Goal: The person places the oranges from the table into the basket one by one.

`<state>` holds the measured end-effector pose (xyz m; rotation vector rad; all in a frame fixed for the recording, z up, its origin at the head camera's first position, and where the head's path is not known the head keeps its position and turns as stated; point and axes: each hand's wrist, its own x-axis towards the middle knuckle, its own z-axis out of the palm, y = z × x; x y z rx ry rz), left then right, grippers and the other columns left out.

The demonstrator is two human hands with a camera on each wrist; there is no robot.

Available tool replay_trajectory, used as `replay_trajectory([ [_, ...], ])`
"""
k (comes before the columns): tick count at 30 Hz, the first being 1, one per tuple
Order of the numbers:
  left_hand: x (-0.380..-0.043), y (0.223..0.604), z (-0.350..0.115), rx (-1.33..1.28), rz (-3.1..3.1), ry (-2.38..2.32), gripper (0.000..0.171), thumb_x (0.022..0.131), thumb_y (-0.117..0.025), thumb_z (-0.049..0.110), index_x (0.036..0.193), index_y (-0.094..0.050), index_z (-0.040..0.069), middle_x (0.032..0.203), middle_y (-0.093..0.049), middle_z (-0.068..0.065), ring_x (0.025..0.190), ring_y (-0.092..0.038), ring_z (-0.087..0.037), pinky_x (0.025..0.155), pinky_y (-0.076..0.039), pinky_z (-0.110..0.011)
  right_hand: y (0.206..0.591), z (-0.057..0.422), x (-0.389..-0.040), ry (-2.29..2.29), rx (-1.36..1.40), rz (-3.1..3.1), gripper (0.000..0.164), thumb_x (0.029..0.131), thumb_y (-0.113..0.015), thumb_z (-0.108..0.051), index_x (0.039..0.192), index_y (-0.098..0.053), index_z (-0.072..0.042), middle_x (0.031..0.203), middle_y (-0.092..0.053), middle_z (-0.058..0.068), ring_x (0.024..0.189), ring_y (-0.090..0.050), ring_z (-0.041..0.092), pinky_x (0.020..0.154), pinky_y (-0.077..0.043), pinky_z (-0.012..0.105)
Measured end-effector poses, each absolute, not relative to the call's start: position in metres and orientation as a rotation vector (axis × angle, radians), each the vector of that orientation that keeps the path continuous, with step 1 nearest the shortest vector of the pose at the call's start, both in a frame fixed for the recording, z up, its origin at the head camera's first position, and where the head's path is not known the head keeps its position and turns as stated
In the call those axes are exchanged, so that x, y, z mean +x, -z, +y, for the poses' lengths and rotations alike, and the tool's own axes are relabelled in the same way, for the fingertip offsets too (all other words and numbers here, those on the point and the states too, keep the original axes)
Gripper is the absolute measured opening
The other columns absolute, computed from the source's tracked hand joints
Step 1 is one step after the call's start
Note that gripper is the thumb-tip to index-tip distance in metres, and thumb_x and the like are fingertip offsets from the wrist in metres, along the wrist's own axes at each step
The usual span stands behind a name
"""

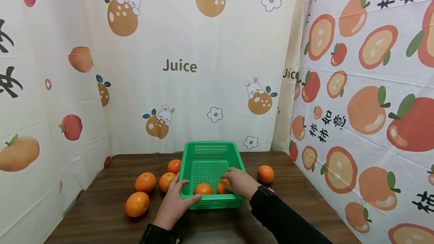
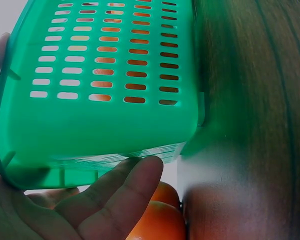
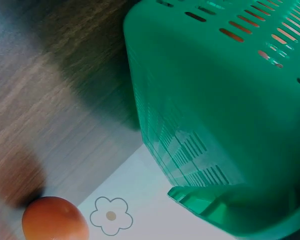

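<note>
Standing upright on the brown wooden worktop (image 1: pixel 298 195), close to the middle of its far edge, a green basket (image 1: pixel 218 203) is seen in the head view. Its long axis is directed from the worktop's near edge toward the far edge, and its open top faces upward. Its near left corner is gripped by the left hand (image 1: pixel 174 203), the thumb being laid at the near rim. Inside the basket's near end, an orange (image 1: pixel 222 186) is held by the right hand (image 1: pixel 241 183), with its fingers bent over it; beside it, to the left, a second orange (image 1: pixel 203 189) is placed. Four oranges (image 1: pixel 145 182) are gathered left of the basket, and a single orange (image 1: pixel 265 174) is found toward the worktop's far right corner. The place is enclosed by printed cloths (image 1: pixel 220 89), decorated with fruits, rabbits and the word "Juice".

In the left wrist view, the slotted end wall is shown sideways, and two oranges are partly covered by the fingers.

In the right wrist view, the basket's outer corner is seen above the worktop, and one orange is cut by the lower border.
</note>
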<state>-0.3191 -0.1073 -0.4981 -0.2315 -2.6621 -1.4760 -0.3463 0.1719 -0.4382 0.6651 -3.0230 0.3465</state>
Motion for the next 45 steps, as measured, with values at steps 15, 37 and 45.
replay_trajectory([
  [15, -0.319, 0.498, -0.106, -0.213, -2.663, 1.482, 0.077, 0.087, -0.082, 0.060, 0.142, -0.063, 0.009, 0.177, -0.019, -0.019, 0.158, -0.029, -0.051, 0.113, -0.043, -0.071, 0.440, 0.182, -0.336, -0.349, 0.739, -2.868, 0.030, 0.100, -0.077, -0.021, 0.129, -0.076, -0.016, 0.118, -0.068, -0.001, 0.100, -0.062, 0.013, 0.089, -0.060, 0.032],
  [37, -0.316, 0.496, -0.107, -0.227, -2.646, 1.518, 0.076, 0.089, -0.082, 0.058, 0.142, -0.062, 0.008, 0.177, -0.018, -0.020, 0.157, -0.028, -0.053, 0.112, -0.044, -0.070, 0.461, 0.198, -0.326, -0.376, 0.638, -2.654, 0.031, 0.101, -0.076, -0.027, 0.130, -0.075, -0.016, 0.139, -0.065, 0.008, 0.130, -0.062, 0.032, 0.109, -0.055, 0.051],
  [45, -0.316, 0.498, -0.107, -0.229, -2.641, 1.526, 0.075, 0.088, -0.083, 0.057, 0.143, -0.062, 0.008, 0.177, -0.018, -0.020, 0.157, -0.028, -0.053, 0.112, -0.044, -0.069, 0.467, 0.201, -0.320, -0.506, 0.473, -2.647, 0.036, 0.101, -0.075, -0.028, 0.135, -0.072, -0.020, 0.148, -0.061, 0.011, 0.139, -0.055, 0.036, 0.115, -0.049, 0.057],
])
